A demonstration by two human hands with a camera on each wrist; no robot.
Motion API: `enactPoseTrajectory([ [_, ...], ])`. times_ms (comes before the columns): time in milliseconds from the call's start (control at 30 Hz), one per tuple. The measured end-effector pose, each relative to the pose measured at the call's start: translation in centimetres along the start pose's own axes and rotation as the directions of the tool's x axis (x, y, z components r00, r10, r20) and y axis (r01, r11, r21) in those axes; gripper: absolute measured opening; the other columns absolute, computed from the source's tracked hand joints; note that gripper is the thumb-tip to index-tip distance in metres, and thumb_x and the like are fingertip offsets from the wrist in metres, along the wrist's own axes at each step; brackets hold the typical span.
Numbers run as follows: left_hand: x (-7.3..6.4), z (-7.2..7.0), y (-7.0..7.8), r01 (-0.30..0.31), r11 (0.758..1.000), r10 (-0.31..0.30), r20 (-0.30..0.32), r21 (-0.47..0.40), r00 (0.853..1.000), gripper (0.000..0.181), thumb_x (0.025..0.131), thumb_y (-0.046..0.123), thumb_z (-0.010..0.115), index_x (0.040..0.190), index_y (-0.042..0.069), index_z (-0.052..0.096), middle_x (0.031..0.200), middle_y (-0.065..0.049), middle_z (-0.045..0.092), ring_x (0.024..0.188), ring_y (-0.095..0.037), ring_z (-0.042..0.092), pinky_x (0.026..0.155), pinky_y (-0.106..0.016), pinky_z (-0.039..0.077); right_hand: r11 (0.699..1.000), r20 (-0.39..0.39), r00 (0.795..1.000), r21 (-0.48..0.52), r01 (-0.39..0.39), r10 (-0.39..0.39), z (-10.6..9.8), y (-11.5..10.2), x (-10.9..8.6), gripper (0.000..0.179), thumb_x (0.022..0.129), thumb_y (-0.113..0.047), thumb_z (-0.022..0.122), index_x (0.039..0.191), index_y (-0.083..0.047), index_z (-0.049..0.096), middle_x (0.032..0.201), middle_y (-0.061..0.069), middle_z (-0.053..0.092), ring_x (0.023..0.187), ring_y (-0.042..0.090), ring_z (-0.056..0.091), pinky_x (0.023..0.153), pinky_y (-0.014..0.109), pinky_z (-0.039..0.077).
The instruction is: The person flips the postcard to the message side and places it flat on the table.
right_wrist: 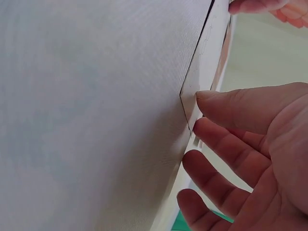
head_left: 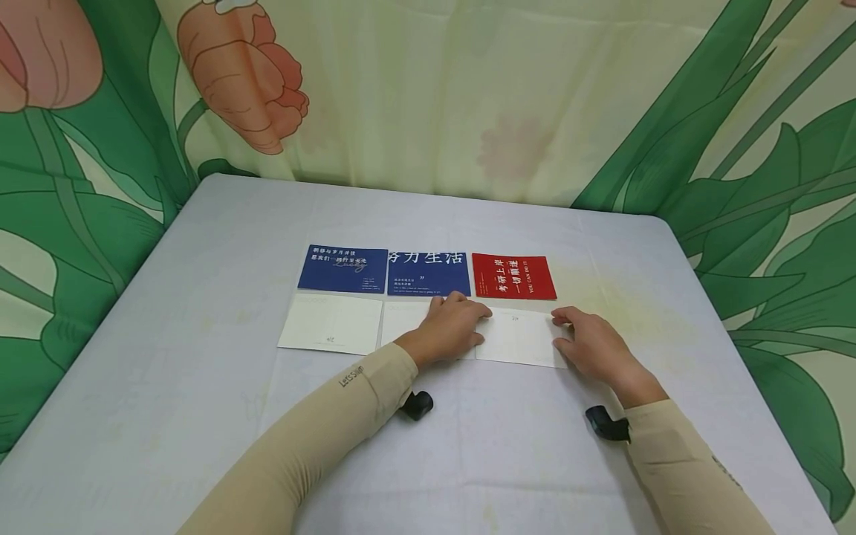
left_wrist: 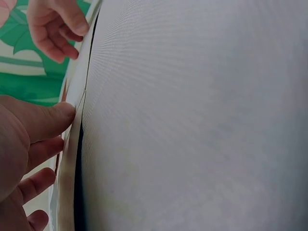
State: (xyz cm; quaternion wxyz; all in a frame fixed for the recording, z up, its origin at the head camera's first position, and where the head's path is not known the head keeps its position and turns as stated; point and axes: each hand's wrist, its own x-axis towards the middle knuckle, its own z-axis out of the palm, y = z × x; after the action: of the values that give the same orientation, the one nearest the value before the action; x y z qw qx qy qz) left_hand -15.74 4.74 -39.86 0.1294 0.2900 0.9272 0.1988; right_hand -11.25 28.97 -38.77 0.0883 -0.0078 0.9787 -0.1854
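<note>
Six-card layout aside, the lower row holds three white postcards, blank side up. My left hand [head_left: 449, 327] lies over the middle white postcard [head_left: 400, 318], its fingertips at the left edge of the right-hand white postcard [head_left: 518, 340]. At that postcard's right edge, my right hand [head_left: 591, 343] touches with thumb and forefinger, the fingers loosely bent. The right wrist view shows the thumb [right_wrist: 211, 102] resting on the postcard's corner, other fingers spread. The left wrist view has the left thumb [left_wrist: 57, 115] at the postcard edges.
Behind them lie two blue postcards, a left one [head_left: 331, 276] and a middle one [head_left: 435, 279], and a red postcard [head_left: 491, 279], all with white lettering. Another white postcard [head_left: 328, 323] is at front left. A white cloth covers the table [head_left: 200, 357]; a flowered curtain [head_left: 414, 96] hangs behind.
</note>
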Motion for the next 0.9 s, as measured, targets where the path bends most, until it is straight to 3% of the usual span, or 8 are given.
enactPoseTrajectory([
  [900, -0.04, 0.00, 0.02, 0.008, 1.000, -0.008, -0.003, 0.004, 1.000, 0.045, 0.092, 0.025, 0.074, 0.136, 0.021, 0.064, 0.125, 0.006, 0.065, 0.120, -0.017, 0.043, 0.088, -0.037, 0.031, 1.000, -0.004, 1.000, -0.017, 0.003, -0.003, 0.01, 0.09, 0.01, 0.052, 0.090, -0.007, 0.071, 0.137, 0.004, 0.052, 0.131, 0.028, 0.057, 0.113, 0.043, 0.057, 0.094, 0.056, 0.049],
])
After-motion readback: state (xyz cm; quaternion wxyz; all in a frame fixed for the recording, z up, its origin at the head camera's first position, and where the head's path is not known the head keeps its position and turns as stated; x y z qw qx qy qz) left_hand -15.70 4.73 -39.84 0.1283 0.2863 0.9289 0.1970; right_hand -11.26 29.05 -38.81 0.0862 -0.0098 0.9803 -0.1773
